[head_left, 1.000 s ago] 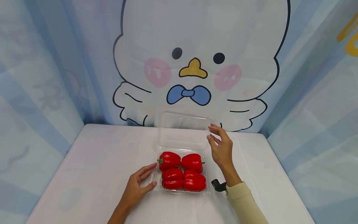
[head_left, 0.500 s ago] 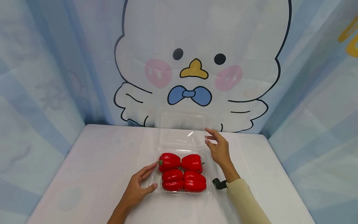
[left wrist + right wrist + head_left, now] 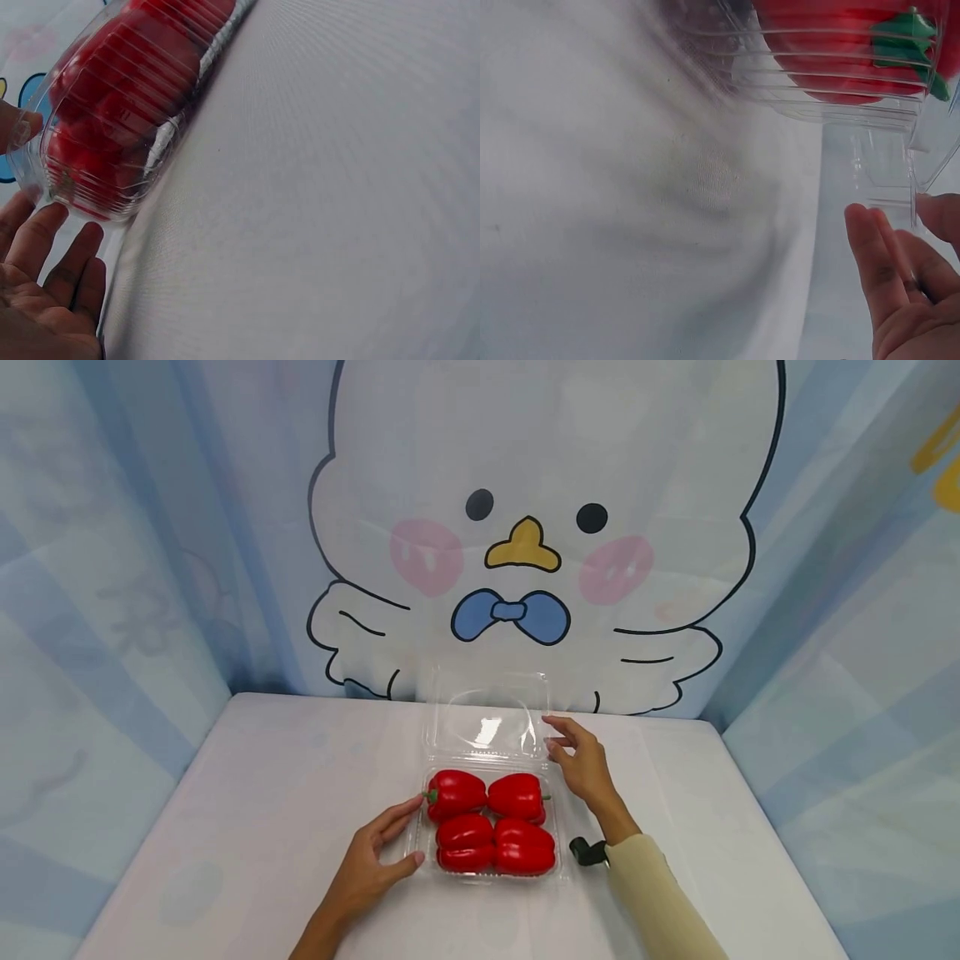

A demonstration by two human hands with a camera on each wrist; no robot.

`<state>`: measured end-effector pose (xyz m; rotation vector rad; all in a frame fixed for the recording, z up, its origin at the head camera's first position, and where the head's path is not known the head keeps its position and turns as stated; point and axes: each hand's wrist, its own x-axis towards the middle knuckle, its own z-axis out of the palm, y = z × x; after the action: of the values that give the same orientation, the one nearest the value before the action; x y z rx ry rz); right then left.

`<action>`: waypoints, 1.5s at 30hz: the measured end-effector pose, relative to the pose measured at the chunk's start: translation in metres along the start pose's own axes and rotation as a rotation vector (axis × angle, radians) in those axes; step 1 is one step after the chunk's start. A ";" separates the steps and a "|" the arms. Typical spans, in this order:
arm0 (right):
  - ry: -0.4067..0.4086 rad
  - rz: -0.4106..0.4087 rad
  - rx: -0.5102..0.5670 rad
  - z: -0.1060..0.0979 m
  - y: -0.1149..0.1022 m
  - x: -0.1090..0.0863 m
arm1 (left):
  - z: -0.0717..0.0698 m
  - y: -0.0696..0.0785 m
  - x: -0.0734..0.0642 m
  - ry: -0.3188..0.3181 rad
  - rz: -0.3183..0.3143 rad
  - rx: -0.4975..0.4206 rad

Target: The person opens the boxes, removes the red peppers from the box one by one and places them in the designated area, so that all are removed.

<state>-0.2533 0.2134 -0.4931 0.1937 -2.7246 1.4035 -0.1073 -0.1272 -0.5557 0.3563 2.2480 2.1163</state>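
Note:
Red bell peppers (image 3: 524,847), several of them, fill a clear plastic clamshell container (image 3: 491,878) in the head view. Its lid (image 3: 457,727) stands raised at the back on its hinge. My right hand (image 3: 588,772) holds the lid's right edge, thumb on one side and fingers on the other in the right wrist view. My left hand (image 3: 367,860) touches the container's left side with thumb and fingers spread apart. The left wrist view shows the left thumb (image 3: 19,127) at the rim and the fingertips along the ribbed end wall. A green stem (image 3: 907,49) shows through the plastic.
The white table (image 3: 262,793) reaches back to a curtain (image 3: 645,468) with a cartoon bird, and more curtain hangs on both sides. A dark wrist device (image 3: 587,852) juts from the right sleeve (image 3: 660,893).
My right hand has moved left and toward me with the lid, whose top edge now sits lower in view. The left hand and the peppers have stayed in place.

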 end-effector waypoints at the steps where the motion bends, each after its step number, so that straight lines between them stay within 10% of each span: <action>1: -0.006 0.004 0.008 0.000 0.001 0.000 | 0.000 0.000 0.000 0.000 0.005 0.002; 21: 0.057 -0.010 -0.139 -0.009 -0.007 -0.008 | 0.003 -0.001 0.004 -0.015 0.050 -0.006; 45: 0.018 -0.230 -0.090 -0.011 -0.044 -0.098 | 0.001 0.001 0.000 -0.011 0.035 0.003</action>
<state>-0.1495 0.2047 -0.4630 0.4698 -2.6417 1.2130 -0.1074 -0.1265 -0.5542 0.4089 2.2558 2.1221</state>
